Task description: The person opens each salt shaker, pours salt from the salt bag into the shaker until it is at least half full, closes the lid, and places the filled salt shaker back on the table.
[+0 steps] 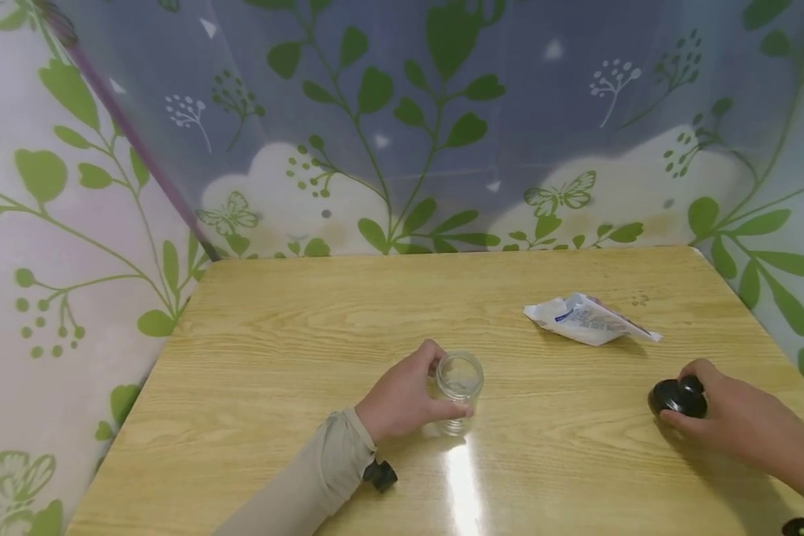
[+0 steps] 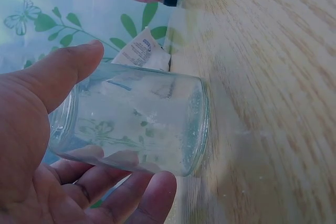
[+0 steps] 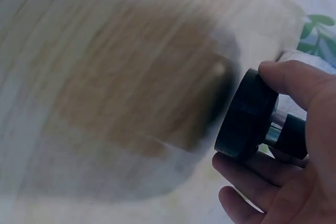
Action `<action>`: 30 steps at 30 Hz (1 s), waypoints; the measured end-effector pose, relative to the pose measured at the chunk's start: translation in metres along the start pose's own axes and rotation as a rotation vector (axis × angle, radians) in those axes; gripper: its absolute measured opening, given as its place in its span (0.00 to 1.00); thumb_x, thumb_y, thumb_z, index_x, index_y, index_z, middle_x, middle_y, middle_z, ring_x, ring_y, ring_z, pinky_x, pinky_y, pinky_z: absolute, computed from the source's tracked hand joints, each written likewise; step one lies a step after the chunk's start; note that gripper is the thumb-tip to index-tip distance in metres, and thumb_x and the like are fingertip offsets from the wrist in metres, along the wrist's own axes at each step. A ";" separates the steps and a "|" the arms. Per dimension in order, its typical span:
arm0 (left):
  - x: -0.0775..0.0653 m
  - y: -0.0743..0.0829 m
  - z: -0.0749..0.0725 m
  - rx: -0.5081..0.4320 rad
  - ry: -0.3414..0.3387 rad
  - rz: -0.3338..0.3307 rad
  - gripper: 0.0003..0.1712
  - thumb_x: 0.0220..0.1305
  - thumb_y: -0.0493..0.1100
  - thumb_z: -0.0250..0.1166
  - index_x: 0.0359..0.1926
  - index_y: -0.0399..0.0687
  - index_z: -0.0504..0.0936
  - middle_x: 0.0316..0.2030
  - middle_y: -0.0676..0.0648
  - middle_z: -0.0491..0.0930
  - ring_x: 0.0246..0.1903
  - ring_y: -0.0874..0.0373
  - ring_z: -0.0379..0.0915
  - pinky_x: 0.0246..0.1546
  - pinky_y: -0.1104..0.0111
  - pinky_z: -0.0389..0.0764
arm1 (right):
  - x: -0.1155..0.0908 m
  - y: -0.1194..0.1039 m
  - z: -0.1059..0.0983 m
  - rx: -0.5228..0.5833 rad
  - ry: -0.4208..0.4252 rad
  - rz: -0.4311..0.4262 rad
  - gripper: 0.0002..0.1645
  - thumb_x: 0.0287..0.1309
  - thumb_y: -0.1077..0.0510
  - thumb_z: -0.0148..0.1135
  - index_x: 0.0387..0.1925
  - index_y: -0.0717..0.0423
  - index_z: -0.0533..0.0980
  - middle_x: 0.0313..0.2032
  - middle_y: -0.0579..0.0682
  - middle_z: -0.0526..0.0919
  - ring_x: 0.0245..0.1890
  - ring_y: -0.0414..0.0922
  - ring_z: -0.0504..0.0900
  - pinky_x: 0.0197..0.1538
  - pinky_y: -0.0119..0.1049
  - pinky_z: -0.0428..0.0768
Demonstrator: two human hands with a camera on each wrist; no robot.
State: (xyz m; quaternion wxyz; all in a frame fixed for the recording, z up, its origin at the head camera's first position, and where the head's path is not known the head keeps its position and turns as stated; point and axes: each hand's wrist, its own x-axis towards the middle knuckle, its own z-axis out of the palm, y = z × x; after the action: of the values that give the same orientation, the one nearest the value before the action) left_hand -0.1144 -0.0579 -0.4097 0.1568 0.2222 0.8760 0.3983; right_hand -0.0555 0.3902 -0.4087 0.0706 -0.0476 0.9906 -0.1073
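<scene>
A clear glass jar [image 1: 460,380] with a threaded, uncovered mouth stands upright on the wooden table [image 1: 295,313]. My left hand [image 1: 409,391] grips it from the left, thumb on the near side and fingers round the far side. In the left wrist view the jar [image 2: 136,119] lets the background show through its wall. Off to the right, my right hand [image 1: 744,417] holds a black round disc [image 1: 678,398] with a knob on a short silver neck. The right wrist view shows its thumb and fingers at the rim of this disc [image 3: 247,116], close over the table.
A crumpled white packet [image 1: 589,320] with printing lies on the table behind and between the hands. Patterned curtains [image 1: 402,126] with green leaves stand along the table's back and sides. A bright light reflection falls on the wood in front of the jar.
</scene>
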 end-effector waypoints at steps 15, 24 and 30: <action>0.001 -0.002 0.000 -0.001 -0.002 0.001 0.37 0.53 0.61 0.80 0.54 0.52 0.71 0.52 0.51 0.81 0.49 0.59 0.78 0.50 0.62 0.79 | 0.014 0.016 0.013 -0.024 0.046 -0.039 0.57 0.51 0.44 0.80 0.62 0.81 0.62 0.49 0.82 0.77 0.44 0.74 0.81 0.42 0.65 0.80; 0.000 0.001 -0.001 -0.005 -0.004 -0.002 0.37 0.53 0.60 0.80 0.55 0.51 0.71 0.52 0.50 0.81 0.49 0.58 0.79 0.50 0.62 0.79 | 0.018 -0.015 -0.009 -0.051 0.376 -0.167 0.36 0.56 0.57 0.74 0.59 0.75 0.71 0.52 0.75 0.75 0.50 0.72 0.74 0.48 0.67 0.72; 0.000 0.001 0.000 -0.019 -0.006 -0.012 0.37 0.53 0.60 0.80 0.55 0.51 0.71 0.53 0.50 0.81 0.49 0.58 0.79 0.51 0.61 0.79 | 0.044 -0.046 -0.015 0.062 0.385 -0.190 0.33 0.64 0.60 0.67 0.64 0.74 0.67 0.59 0.75 0.70 0.58 0.72 0.69 0.54 0.69 0.69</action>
State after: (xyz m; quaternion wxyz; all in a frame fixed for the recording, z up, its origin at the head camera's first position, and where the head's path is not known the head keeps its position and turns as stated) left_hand -0.1144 -0.0572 -0.4089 0.1642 0.2165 0.8730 0.4050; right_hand -0.0977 0.3437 -0.3903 -0.1287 -0.1170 0.9731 -0.1510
